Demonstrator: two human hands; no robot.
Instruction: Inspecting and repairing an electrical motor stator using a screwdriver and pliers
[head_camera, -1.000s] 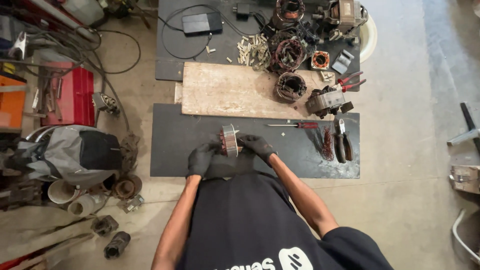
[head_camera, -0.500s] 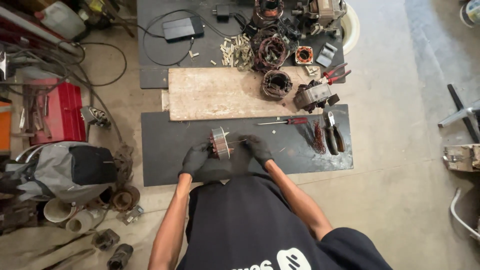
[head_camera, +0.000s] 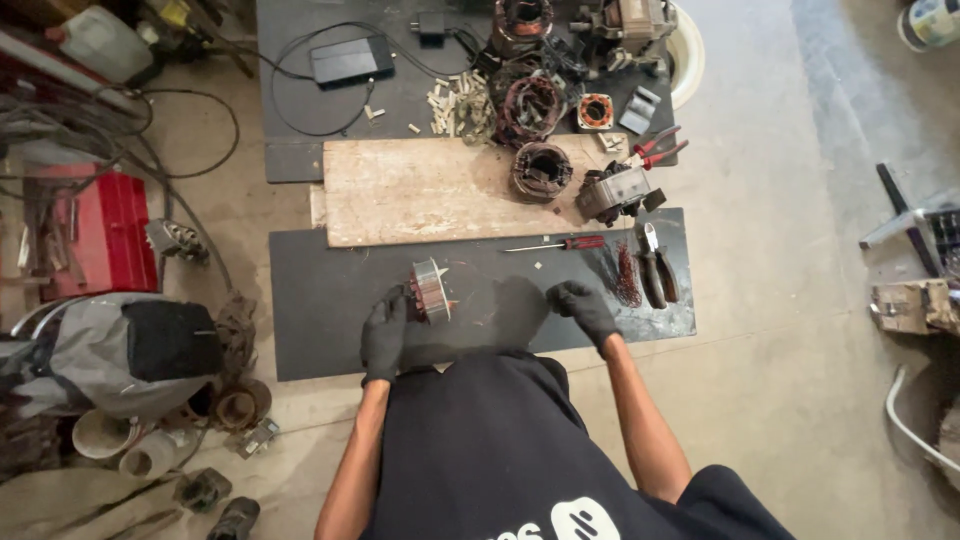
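Gloved hands at a dark mat on the workshop floor, the left one gripping a small motor stator.

The left hand (head_camera: 385, 335), in a black glove, has its fingers curled around the motor stator (head_camera: 430, 290), a ring of stacked metal plates that stands on edge on the dark mat (head_camera: 320, 300), near the mat's middle. The right hand (head_camera: 585, 310), also gloved, rests apart from it on the mat with fingers loosely bent and nothing in them. Just right of that hand lie a bundle of copper wire (head_camera: 627, 275) and black-handled pliers (head_camera: 657, 270); a red-handled screwdriver (head_camera: 560, 244) lies beyond, beside the wooden board (head_camera: 420, 190). Another wound stator (head_camera: 541, 170) sits on the board's right end.
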